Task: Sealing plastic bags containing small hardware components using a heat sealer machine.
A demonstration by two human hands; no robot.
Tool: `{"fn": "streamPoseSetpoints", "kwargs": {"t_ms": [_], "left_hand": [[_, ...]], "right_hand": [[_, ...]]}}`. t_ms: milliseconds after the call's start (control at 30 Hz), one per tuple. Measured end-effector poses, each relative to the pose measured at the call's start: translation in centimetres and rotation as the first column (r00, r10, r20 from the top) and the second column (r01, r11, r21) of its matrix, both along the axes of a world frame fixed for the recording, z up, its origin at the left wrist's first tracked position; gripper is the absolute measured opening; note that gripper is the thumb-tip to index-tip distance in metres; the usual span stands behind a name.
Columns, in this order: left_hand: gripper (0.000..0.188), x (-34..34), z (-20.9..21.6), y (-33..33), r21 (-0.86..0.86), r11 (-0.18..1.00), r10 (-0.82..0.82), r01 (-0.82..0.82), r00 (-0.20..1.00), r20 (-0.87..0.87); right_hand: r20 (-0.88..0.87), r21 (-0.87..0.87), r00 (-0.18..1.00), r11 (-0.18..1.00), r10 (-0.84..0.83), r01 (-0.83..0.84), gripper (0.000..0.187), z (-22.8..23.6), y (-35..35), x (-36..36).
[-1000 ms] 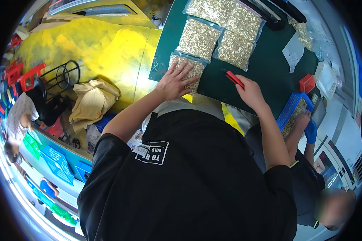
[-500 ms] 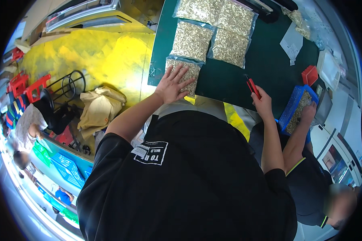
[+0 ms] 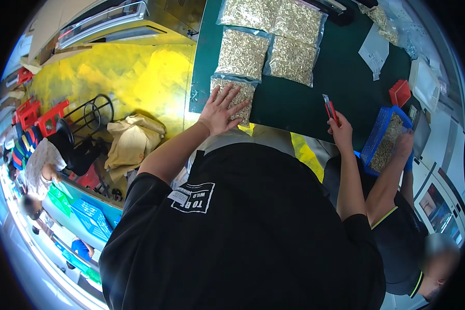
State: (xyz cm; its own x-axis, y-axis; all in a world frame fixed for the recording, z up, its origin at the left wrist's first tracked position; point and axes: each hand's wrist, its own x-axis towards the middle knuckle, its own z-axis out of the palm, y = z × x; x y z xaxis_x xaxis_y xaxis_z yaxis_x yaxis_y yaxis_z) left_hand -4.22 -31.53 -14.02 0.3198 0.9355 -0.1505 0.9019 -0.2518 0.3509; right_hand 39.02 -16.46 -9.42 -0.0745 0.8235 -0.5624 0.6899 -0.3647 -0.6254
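My left hand [image 3: 221, 110] lies flat with fingers spread on a clear plastic bag [image 3: 245, 111] full of small pale metallic-looking pieces. That bag sits at the near left edge of the dark green table [image 3: 289, 106], partly hidden under my palm. Just beyond it are more filled bags, among them one directly behind [image 3: 243, 54] and another to its right [image 3: 292, 61]. In my right hand [image 3: 341, 129] is a red utility knife [image 3: 330, 109], held above the table's near edge with its tip pointing away from me.
To the right, a co-worker's hand [image 3: 404, 142] reaches into a blue basket [image 3: 368, 150] of similar small pieces. A small red bin [image 3: 399, 94], a white tray [image 3: 423, 85] and a paper sheet [image 3: 374, 51] lie on the table's right side. A tan sack [image 3: 134, 142] stands on the yellow floor at left.
The knife in my right hand has shifted slightly right and now stands more upright. My left hand stays flat on the bag. The co-worker's hand has moved a little to the right.
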Motion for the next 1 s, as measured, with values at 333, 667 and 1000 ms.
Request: {"fn": "streamPoseSetpoints", "kwargs": {"t_ms": [333, 667, 1000], "left_hand": [[0.06, 0.0, 0.3, 0.1, -0.018, 1.0, 0.004, -0.004, 1.0, -0.004], [0.06, 0.0, 0.4, 1.0, -0.023, 1.0, -0.013, 0.013, 1.0, 0.008], [0.057, -1.7, 0.9, 0.7, -0.043, 0.999, -0.015, 0.013, 0.999, -0.046]], "right_hand": [[-0.064, -0.014, 0.993, 0.995, -0.099, 0.099, 0.04, -1.6, 0.8, 0.9], [-0.162, -0.083, 0.936, 0.95, -0.312, 0.302, 0.039, -2.1, 1.6, 1.1], [-0.165, -0.13, 0.883, 0.897, -0.44, 0.423, 0.04, -1.6, 2.3, 3.8]]}}
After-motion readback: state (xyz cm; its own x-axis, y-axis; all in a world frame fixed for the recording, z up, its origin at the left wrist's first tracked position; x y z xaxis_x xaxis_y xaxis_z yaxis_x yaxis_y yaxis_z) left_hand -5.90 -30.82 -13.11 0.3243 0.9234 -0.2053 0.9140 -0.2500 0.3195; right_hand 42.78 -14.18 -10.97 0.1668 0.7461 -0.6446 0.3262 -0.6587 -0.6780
